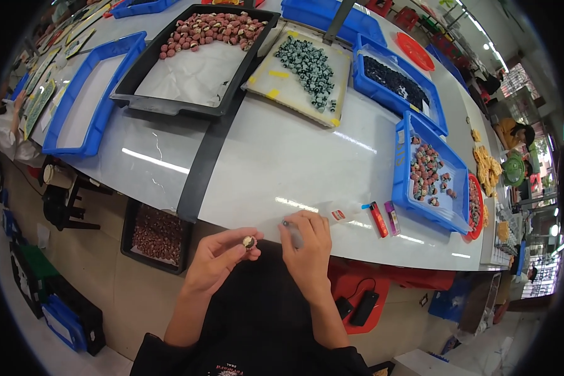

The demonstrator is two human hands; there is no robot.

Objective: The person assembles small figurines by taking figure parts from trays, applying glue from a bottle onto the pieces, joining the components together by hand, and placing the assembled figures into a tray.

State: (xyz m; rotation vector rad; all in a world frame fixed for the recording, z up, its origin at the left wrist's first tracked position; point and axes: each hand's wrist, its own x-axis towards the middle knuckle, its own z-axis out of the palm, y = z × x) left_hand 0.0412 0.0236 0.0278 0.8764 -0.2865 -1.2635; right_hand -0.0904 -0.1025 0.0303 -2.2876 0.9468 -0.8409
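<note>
My left hand [218, 258] pinches a small round piece [250, 242], pinkish with a cream and dark face, just off the table's near edge. My right hand [308, 245] is beside it at that edge, its thumb and forefinger around a small dark bead-like part [286, 223]. Similar pink balls [210, 30] fill the far end of a black tray [150, 103]. Teal and dark small parts [310, 70] lie on a pale board [263, 81] with yellow tape. More pink and green pieces [425, 169] sit in a blue tray [400, 166] at the right.
Right of my right hand lie a small clear bottle [343, 213] with a blue tip, a red lighter [378, 219] and a purple lighter [392, 217]. Another blue tray [391, 81] holds black bits. Below the table is a dark bin [131, 241] of brown pieces. A red stool [373, 316] stands below.
</note>
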